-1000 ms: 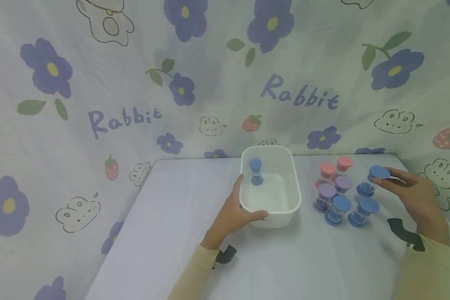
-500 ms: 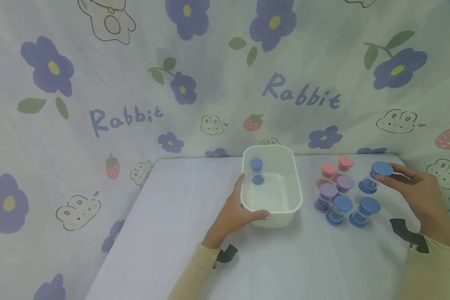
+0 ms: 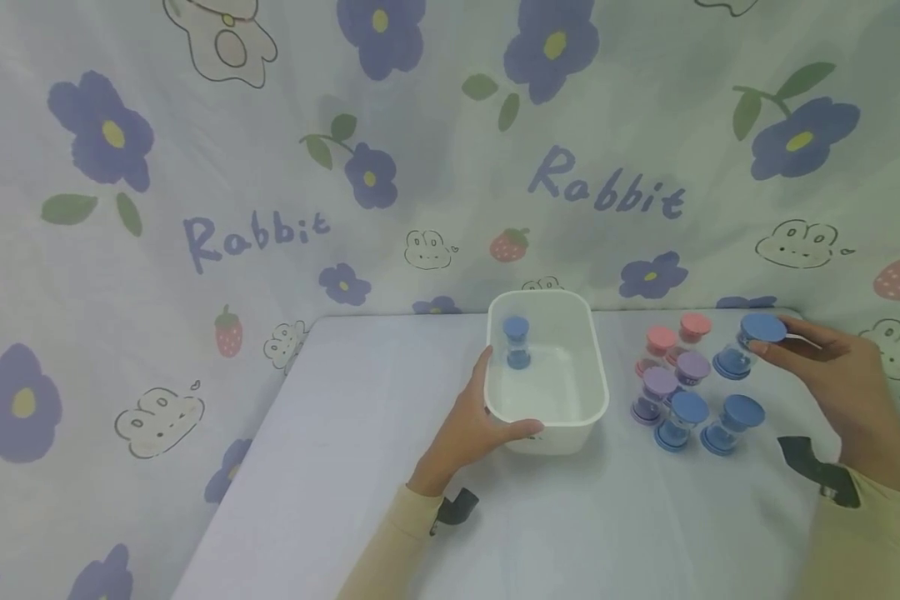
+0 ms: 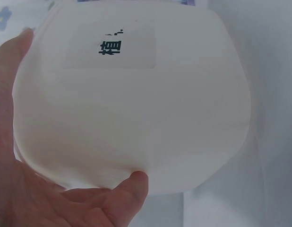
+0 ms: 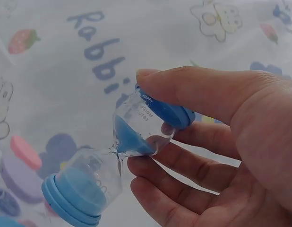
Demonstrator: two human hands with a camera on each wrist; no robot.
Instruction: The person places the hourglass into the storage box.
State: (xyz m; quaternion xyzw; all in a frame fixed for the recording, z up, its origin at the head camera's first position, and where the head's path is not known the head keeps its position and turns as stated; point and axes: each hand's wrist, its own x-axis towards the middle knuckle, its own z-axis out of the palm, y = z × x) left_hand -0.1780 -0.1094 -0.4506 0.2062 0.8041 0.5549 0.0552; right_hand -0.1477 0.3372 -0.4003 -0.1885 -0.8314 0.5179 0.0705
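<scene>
My right hand (image 3: 843, 371) holds a blue hourglass (image 5: 120, 149) by its upper end, thumb on one side and fingers on the other. The hourglass is tilted, with blue sand in both bulbs. On the left, my left hand (image 3: 472, 425) grips the near left corner of a white plastic bin (image 3: 598, 383), thumb along the front wall. In the left wrist view the thumb (image 4: 132, 189) presses the bin's side, below a label with dark characters. Inside the bin, a blue hourglass (image 3: 517, 342) stands near the left wall.
Between the bin and my right hand stand two blue hourglasses (image 3: 733, 423), purple hourglasses (image 3: 656, 396) and pink hourglasses (image 3: 660, 340). A white cloth covers the table (image 3: 345, 433). Behind it hangs a patterned curtain (image 3: 435, 167).
The blue hourglass in my right hand has risen from beside the others and tilted more. My left hand keeps its grip on the bin.
</scene>
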